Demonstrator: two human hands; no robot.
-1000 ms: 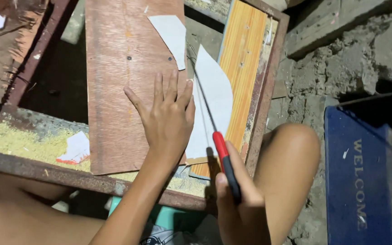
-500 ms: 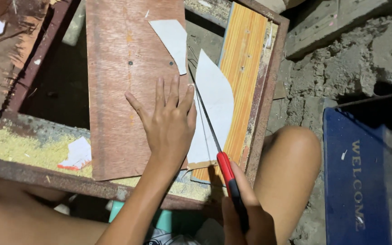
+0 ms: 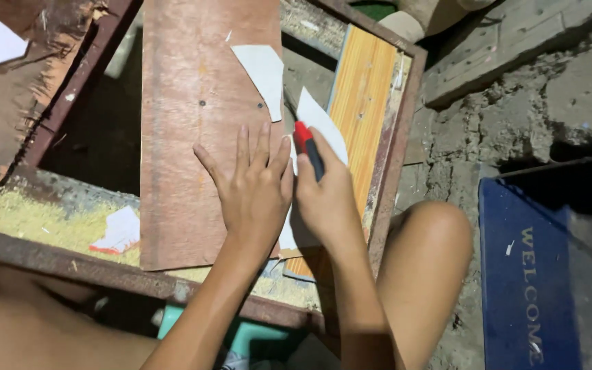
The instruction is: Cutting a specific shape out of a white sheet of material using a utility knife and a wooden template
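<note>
My left hand (image 3: 253,192) lies flat, fingers spread, on a reddish-brown plywood board (image 3: 196,123), pressing its right edge. My right hand (image 3: 327,199) grips a saw with a red and black handle (image 3: 307,147); its thin blade points away along the board's right edge, mostly hidden. A white curved paper piece (image 3: 323,123) lies under and beside the right hand. A second white paper piece (image 3: 263,72) rests on the board's upper right. The board sits across a rusty metal frame (image 3: 399,137).
An orange striped plank (image 3: 364,103) lies right of the board inside the frame. A torn paper scrap (image 3: 119,231) sits on yellowish sawdust at lower left. My bare knee (image 3: 429,247) is at the right, beside a blue doormat (image 3: 529,281) on rough concrete.
My right hand has pushed the saw forward along the board's edge, from near my body up beside my left hand. The left hand has stayed pressed on the board.
</note>
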